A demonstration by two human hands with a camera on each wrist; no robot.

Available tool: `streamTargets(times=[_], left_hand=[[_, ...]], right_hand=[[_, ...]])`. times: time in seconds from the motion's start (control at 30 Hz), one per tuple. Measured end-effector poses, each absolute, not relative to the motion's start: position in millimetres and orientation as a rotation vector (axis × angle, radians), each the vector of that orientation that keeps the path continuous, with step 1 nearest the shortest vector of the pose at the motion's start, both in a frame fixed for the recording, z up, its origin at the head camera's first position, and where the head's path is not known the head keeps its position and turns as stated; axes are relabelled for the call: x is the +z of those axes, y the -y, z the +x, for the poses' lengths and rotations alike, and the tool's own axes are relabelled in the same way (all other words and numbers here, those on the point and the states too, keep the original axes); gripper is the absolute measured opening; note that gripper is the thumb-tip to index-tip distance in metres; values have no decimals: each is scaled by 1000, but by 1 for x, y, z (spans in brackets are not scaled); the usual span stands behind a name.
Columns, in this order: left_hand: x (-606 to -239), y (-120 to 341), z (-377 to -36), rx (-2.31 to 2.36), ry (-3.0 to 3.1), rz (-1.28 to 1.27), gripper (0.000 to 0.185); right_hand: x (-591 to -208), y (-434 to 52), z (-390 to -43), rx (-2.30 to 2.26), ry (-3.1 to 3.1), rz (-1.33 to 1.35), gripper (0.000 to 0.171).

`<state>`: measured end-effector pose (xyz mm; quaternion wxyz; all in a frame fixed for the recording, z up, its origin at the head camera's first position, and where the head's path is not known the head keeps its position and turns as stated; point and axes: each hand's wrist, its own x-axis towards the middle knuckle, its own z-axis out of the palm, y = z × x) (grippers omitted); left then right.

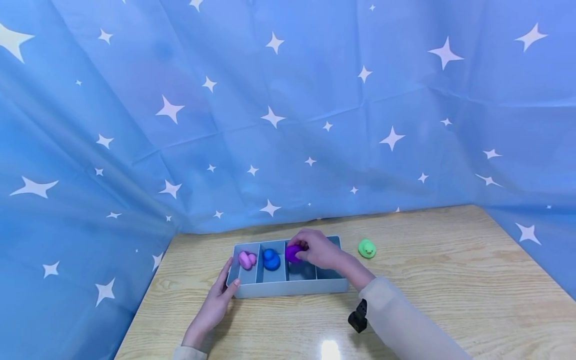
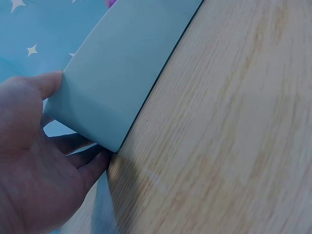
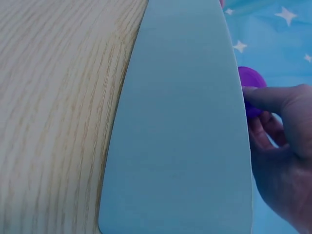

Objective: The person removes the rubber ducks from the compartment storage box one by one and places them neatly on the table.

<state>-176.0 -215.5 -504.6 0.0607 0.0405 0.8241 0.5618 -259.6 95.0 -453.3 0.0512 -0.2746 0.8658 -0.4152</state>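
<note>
The right hand (image 1: pixel 317 248) is pinching a purple duck (image 1: pixel 292 253) over the tray's (image 1: pixel 292 288) third compartment, at 12 o'clock from the wrist. It is looking light, squashy and rubbery; gripping its body suits. The left hand (image 1: pixel 216 302), fingers straight, is steadying the tray's 9 o'clock end.

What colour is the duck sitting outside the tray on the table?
Green. The duck stands on the table, right of the tray; the head view shows it best.
</note>
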Motion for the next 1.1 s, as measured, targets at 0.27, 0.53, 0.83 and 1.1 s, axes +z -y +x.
streamTargets(times=[0.27, 0.53, 0.83, 1.1], left_hand=[[-504, 216, -176, 1698, -2489, 117, 66], [-505, 216, -176, 1702, -2486, 119, 67], [-506, 216, -176, 1710, -2484, 124, 67], [-506, 217, -176, 1706, -2488, 130, 68]], right_hand=[[-454, -104, -257, -1530, -2611, -669, 25], [-456, -114, -256, -1718, -2531, -588, 24], [-458, -122, -252, -1839, -2488, -629, 24], [-455, -131, -248, -1869, -2530, -604, 24]])
